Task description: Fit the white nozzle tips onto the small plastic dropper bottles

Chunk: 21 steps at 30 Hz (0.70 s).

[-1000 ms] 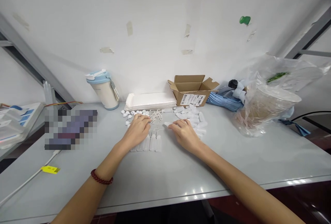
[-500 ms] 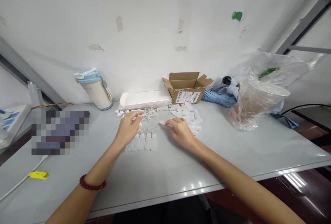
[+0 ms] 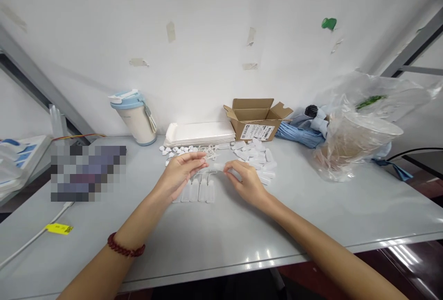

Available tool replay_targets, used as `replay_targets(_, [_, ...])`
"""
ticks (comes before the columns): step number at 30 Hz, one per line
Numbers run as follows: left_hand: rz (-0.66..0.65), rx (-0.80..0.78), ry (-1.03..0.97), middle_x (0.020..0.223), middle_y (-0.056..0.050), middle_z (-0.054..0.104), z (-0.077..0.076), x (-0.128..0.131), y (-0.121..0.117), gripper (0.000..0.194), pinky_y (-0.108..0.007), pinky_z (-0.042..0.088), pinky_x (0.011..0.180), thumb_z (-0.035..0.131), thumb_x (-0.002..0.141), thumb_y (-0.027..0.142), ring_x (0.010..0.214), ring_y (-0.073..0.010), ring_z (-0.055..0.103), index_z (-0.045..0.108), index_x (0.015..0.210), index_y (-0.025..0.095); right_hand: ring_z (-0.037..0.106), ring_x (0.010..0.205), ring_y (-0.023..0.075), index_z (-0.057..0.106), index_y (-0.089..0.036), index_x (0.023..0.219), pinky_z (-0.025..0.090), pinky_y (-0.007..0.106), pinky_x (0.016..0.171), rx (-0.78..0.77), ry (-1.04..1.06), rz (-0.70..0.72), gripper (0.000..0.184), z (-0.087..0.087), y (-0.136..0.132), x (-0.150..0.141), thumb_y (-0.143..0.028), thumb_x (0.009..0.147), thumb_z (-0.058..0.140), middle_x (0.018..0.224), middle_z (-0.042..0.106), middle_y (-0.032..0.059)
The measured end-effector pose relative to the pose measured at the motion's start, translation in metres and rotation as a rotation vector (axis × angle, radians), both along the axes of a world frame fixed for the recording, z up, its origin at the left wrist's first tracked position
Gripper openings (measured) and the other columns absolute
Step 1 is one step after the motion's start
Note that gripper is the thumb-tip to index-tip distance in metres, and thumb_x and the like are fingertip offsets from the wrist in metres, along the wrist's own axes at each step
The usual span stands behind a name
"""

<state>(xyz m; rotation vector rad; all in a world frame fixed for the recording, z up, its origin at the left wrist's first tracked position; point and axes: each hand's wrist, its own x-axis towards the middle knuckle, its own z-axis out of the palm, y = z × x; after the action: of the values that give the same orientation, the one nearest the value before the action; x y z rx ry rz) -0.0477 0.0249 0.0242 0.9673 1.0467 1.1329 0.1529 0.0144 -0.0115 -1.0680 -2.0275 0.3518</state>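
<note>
My right hand (image 3: 247, 181) pinches a small translucent plastic bottle (image 3: 218, 166), its free end pointing left. My left hand (image 3: 183, 174) faces it across a small gap, thumb and fingers drawn together; whatever lies between those fingertips is too small to make out. Below both hands several translucent bottles with thin bent tubes (image 3: 203, 192) lie in a row, partly covered by my left hand. Loose bottles (image 3: 258, 156) are heaped beyond my right hand. Past my left fingers are thin white tubes (image 3: 215, 151) and small white caps (image 3: 166, 150).
Behind the parts lie a stack of white flat packs (image 3: 200, 133) and an open cardboard box (image 3: 258, 122). A tumbler (image 3: 135, 120) stands left, near a blurred-out item (image 3: 88, 173) with a cable. Blue cloth (image 3: 299, 134) and a plastic-wrapped tub (image 3: 356, 145) occupy the right.
My left hand has moved right, closer to the bottle, and its fingers have drawn together. My right hand still holds the bottle. The whole view has shifted slightly.
</note>
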Motion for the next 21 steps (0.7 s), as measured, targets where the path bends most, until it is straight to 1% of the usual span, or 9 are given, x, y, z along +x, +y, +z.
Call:
replay_targets(3, [-0.068,-0.010,0.003,0.087,-0.005,0.071,-0.002,0.003,-0.003,0.017,-0.033,0.045,0.097,0.072,0.070,0.020,0.090,-0.0185,0.067,0.071,0.086,0.015,0.061,0.078,0.0154,0.059,-0.019,0.082,0.045,0.028,0.073,-0.049,0.089,0.042,0.012,0.004,-0.003,-0.002,-0.011,0.083,0.050,0.083,0.066,0.0030])
replay_targets(6, [-0.105,-0.004,0.006,0.086,-0.005,0.072,-0.001,0.006,-0.006,0.018,-0.034,0.045,0.097,0.072,0.071,0.021,0.091,-0.0192,0.067,0.070,0.089,0.016,0.061,0.079,0.0152,0.060,-0.019,0.082,0.046,0.028,0.074,-0.124,0.169,0.065,0.011,0.007,-0.006,-0.003,-0.013,0.082,0.051,0.084,0.067,0.0026])
replay_targets(10, [-0.099,0.023,0.048,0.083,-0.006,0.072,-0.001,0.008,-0.008,0.022,-0.037,0.047,0.095,0.073,0.071,0.026,0.091,-0.0213,0.067,0.069,0.091,0.016,0.059,0.079,0.0158,0.061,-0.019,0.080,0.046,0.030,0.075,-0.186,0.225,0.036,0.008,0.010,-0.010,-0.004,-0.018,0.082,0.053,0.082,0.067,0.0021])
replay_targets(12, [-0.080,0.033,0.077,0.082,-0.005,0.072,0.000,0.009,-0.008,0.024,-0.037,0.047,0.093,0.074,0.070,0.028,0.088,-0.0212,0.068,0.070,0.090,0.016,0.058,0.078,0.0159,0.061,-0.019,0.079,0.046,0.030,0.075,-0.216,0.262,0.022,0.007,0.011,-0.010,-0.004,-0.019,0.081,0.054,0.081,0.066,0.0020])
replay_targets(14, [-0.071,0.035,0.111,0.086,-0.005,0.071,0.000,0.009,-0.008,0.023,-0.036,0.048,0.091,0.075,0.068,0.030,0.084,-0.0201,0.068,0.070,0.086,0.016,0.058,0.079,0.0159,0.061,-0.019,0.079,0.045,0.031,0.076,-0.253,0.313,0.022,0.006,0.011,-0.010,-0.003,-0.020,0.081,0.055,0.081,0.066,0.0021])
replay_targets(17, [-0.092,0.035,0.141,0.095,-0.005,0.070,-0.001,0.009,-0.008,0.021,-0.034,0.049,0.088,0.075,0.068,0.032,0.082,-0.0183,0.068,0.070,0.082,0.017,0.058,0.078,0.0153,0.060,-0.019,0.079,0.045,0.031,0.077,-0.291,0.375,0.032,0.004,0.012,-0.009,-0.003,-0.020,0.080,0.057,0.081,0.065,0.0021])
replay_targets(21, [-0.121,0.054,0.140,0.090,-0.005,0.070,-0.001,0.009,-0.009,0.023,-0.034,0.050,0.086,0.072,0.071,0.035,0.084,-0.0193,0.066,0.071,0.085,0.017,0.057,0.076,0.0148,0.060,-0.019,0.077,0.046,0.031,0.075,-0.287,0.408,0.042,0.004,0.013,-0.009,-0.003,-0.021,0.080,0.058,0.079,0.064,0.0018])
